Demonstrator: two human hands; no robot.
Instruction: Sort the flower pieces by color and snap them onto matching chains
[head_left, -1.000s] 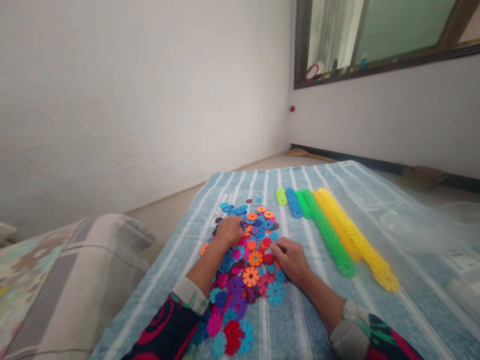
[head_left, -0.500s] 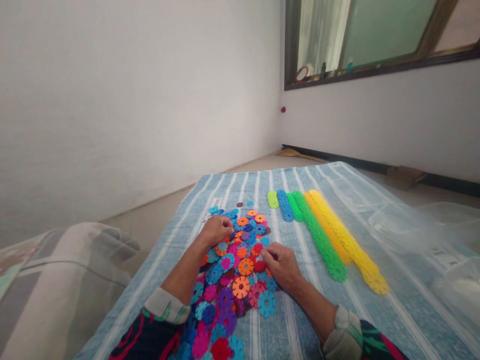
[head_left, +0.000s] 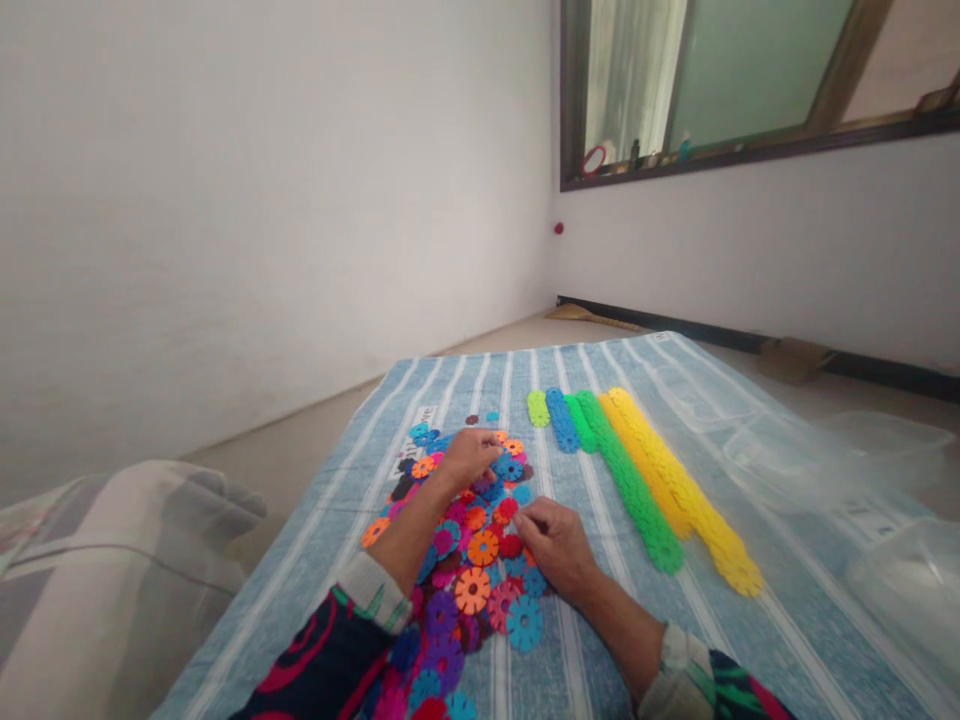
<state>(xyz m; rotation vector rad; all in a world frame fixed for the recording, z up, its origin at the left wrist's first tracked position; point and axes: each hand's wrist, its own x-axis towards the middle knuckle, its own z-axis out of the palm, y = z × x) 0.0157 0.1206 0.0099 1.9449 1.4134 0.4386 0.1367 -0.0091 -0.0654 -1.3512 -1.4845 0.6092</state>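
A heap of snowflake discs (head_left: 472, 590), flat notched plastic rounds in blue, orange, red, purple and pink, lies on the striped cloth. Over the far part of this heap reaches my left hand (head_left: 469, 457), its fingers bent but slightly apart, close to a blue disc (head_left: 508, 468). At the heap's right edge rests my right hand (head_left: 559, 543), thumb and forefinger pressed together beside a red disc (head_left: 506, 511); whatever may be between them is hidden. To the right lie rows of overlapping discs: yellow (head_left: 690, 492), darker yellow (head_left: 651, 482), green (head_left: 634, 488), blue (head_left: 562, 420) and lime (head_left: 538, 408).
Clear plastic containers (head_left: 885, 450) stand along the right side of the blue-striped cloth (head_left: 600, 640). A brown disc (head_left: 472, 419) and a small blue piece (head_left: 493, 416) lie apart at the back. A cloth-covered shape (head_left: 127, 560) is at the left.
My left hand has moved right across the far part of the heap, uncovering discs at the left. My right hand stays at the heap's right edge. The view has shifted slightly.
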